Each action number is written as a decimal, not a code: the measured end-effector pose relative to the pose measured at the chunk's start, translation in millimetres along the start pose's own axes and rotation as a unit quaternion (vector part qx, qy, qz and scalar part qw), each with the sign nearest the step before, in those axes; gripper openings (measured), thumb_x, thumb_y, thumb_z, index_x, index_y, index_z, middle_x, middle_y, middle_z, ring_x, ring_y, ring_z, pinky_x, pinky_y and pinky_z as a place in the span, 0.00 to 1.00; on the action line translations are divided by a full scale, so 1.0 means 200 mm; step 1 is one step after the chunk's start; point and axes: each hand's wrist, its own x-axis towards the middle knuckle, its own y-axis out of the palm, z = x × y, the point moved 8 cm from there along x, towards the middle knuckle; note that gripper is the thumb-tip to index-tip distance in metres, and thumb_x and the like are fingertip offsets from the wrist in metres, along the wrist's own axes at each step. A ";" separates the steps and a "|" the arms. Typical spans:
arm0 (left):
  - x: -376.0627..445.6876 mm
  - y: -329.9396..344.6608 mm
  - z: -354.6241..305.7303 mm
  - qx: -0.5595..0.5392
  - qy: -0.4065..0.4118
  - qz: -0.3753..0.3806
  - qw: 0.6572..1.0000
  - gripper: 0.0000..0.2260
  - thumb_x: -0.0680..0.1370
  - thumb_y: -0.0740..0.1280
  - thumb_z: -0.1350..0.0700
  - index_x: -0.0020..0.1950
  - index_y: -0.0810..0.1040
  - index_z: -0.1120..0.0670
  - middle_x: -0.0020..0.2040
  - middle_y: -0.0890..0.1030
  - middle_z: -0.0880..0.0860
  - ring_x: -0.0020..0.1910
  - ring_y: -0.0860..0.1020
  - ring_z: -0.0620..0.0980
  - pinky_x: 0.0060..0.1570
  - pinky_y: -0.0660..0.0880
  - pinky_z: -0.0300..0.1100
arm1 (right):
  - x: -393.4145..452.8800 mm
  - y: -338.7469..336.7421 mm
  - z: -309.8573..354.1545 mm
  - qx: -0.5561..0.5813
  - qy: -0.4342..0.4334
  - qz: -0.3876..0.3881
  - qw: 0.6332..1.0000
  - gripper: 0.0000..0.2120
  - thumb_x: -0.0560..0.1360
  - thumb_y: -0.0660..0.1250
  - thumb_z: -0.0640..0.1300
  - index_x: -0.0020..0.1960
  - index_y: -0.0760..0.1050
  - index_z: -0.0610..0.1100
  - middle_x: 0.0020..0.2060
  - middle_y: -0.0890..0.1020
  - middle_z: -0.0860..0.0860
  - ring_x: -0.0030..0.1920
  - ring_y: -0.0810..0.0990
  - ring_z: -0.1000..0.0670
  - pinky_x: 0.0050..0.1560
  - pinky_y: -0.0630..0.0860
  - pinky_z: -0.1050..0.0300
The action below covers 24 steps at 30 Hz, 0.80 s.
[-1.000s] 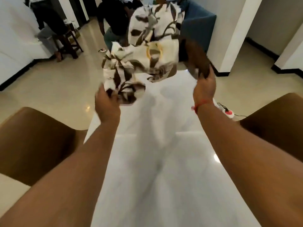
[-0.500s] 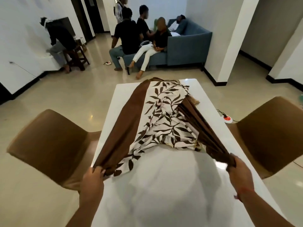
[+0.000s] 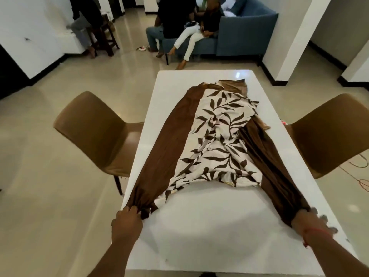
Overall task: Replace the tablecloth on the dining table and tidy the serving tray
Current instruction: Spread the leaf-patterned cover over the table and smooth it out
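Tablecloth (image 3: 217,140) now pulled flatter along table (image 3: 199,226); left hand (image 3: 126,222) and right hand (image 3: 308,221) each grip bunched brown corner.

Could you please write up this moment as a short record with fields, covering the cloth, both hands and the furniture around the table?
surface: white table, mostly bare near the person
cloth: brown and leaf-print tablecloth, bunched along the middle, not spread
left hand: grips the cloth's near left corner
right hand: grips the near right corner
seating: left chair and right chair, one at each side
serving tray: not in view
background: people on a blue sofa
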 end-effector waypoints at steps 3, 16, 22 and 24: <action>-0.06 -0.03 0.04 -0.049 -0.040 -0.017 0.998 0.09 0.79 0.65 0.51 0.48 0.79 0.55 0.50 0.77 0.57 0.51 0.74 0.59 0.47 0.75 0.53 | -0.09 -0.02 0.26 -0.104 -0.125 -0.080 0.983 0.25 0.74 0.63 0.51 0.70 0.67 0.50 0.76 0.60 0.46 0.75 0.58 0.40 0.71 0.61 0.35; -0.18 -0.09 0.43 -0.155 -0.187 -0.009 0.970 0.05 0.73 0.69 0.65 0.46 0.77 0.65 0.47 0.74 0.65 0.45 0.74 0.67 0.46 0.73 0.56 | -0.62 0.38 1.30 -0.068 -0.489 0.027 0.869 0.30 0.77 0.57 0.41 0.79 0.57 0.47 0.80 0.54 0.51 0.67 0.74 0.47 0.62 0.74 0.51; -0.25 -0.08 0.40 -0.099 -0.165 0.041 0.980 0.08 0.75 0.62 0.62 0.52 0.77 0.58 0.51 0.73 0.59 0.49 0.74 0.60 0.44 0.73 0.50 | -0.83 0.60 1.57 -0.082 -0.581 0.043 0.809 0.30 0.78 0.58 0.40 0.79 0.57 0.48 0.80 0.56 0.51 0.65 0.75 0.46 0.60 0.76 0.49; -0.27 -0.09 0.42 -0.089 -0.153 0.055 0.983 0.08 0.76 0.62 0.61 0.54 0.76 0.56 0.52 0.72 0.57 0.48 0.74 0.57 0.41 0.72 0.47 | -0.91 0.66 1.66 -0.098 -0.601 0.044 0.792 0.31 0.79 0.59 0.42 0.80 0.55 0.49 0.80 0.56 0.52 0.65 0.74 0.45 0.60 0.76 0.49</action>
